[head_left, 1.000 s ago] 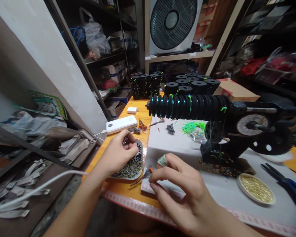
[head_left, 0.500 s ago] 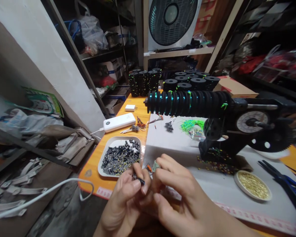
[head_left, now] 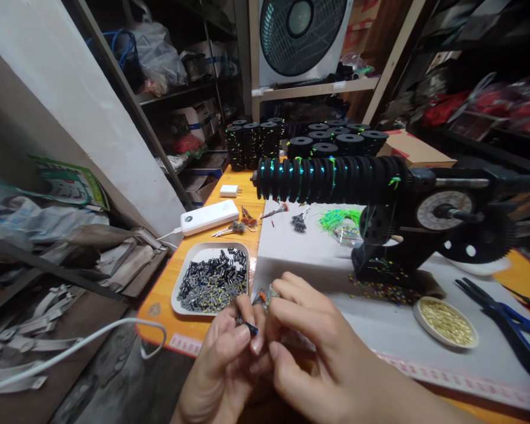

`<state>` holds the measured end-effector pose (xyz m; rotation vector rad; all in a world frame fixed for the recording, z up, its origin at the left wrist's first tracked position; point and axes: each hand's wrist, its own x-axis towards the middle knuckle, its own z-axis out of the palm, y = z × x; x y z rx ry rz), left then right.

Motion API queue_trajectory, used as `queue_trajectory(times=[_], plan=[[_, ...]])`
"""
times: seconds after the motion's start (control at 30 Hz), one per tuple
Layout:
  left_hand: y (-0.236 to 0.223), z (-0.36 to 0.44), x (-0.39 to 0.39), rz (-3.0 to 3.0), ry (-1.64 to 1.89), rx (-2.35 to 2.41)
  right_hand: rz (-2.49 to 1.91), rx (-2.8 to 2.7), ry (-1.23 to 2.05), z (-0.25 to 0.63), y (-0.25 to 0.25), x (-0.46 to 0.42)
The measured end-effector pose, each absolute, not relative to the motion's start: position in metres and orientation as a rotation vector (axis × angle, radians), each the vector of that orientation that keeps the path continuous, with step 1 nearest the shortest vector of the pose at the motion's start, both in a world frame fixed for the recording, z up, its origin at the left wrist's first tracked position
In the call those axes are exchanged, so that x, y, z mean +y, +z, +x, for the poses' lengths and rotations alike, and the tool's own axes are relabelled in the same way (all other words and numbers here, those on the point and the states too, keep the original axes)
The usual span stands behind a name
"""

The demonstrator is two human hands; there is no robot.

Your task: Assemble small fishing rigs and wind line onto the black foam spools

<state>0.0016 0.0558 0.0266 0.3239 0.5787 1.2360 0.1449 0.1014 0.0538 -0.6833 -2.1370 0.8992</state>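
My left hand [head_left: 223,365] is low in the middle of the view, its thumb and fingers pinched on a small black tube piece [head_left: 247,325]. My right hand [head_left: 318,353] presses against it from the right, fingers closed round a small item with an orange tip and a greenish wad [head_left: 267,294]. Both hands hover just in front of a white tray [head_left: 183,288] heaped with several small black tube pieces [head_left: 214,281]. Behind them a black winding machine carries a row of black spools [head_left: 331,178] on its shaft.
Stacks of black spools [head_left: 300,144] stand at the back of the orange table [head_left: 159,303]. A white power bank [head_left: 208,217], a green line bundle [head_left: 338,219], a dish of gold beads [head_left: 446,321] and blue-handled pliers [head_left: 507,324] lie around. Shelves and a fan [head_left: 300,35] stand behind.
My left hand left the tray with a black piece and came to meet my right hand. Since half a second ago the hands have barely shifted; the view moved slightly.
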Motion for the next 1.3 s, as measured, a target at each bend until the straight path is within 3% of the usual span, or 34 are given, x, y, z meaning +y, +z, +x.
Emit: queue_trajectory(times=[1.3], plan=[[0.026,0.0015,0.0532,0.399,1.279,0.614,-0.703,-2.14,0.949,0.1447,0.0512,0.102]])
